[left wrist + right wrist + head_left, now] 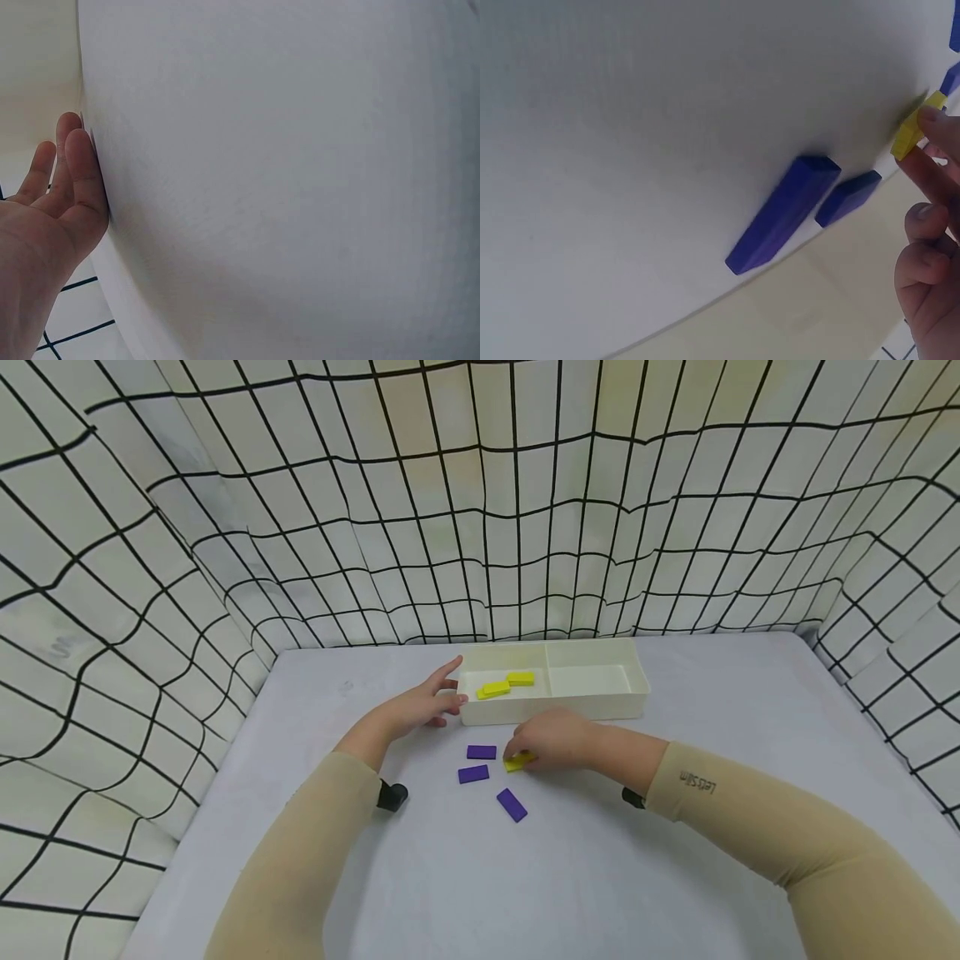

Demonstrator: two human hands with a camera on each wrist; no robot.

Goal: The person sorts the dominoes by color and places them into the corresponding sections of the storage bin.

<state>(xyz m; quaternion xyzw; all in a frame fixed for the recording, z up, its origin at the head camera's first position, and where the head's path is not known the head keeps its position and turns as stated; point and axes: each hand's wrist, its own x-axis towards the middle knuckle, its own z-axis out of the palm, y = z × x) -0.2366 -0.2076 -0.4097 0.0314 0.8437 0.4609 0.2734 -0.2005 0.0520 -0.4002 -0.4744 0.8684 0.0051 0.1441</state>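
Note:
My right hand (553, 740) pinches a yellow block (911, 135) between thumb and finger, low over the white table in front of the box. Small purple blocks lie near it: one (482, 752) just left of the fingers, another (473, 774) below that, and a third (512, 805) set at a slant closer to me. At the left end of the white two-compartment box (607, 707), my left hand (416, 706) rests with its fingers extended against the wall. Inside the left compartment lie several yellow blocks (521, 678). In the right wrist view, purple blocks (780, 217) lie beside the right hand.
A divider (546, 668) splits the box, and its right compartment shows a bare floor. White walls with black netting (517, 518) rise behind and at both sides of the white table (480, 885).

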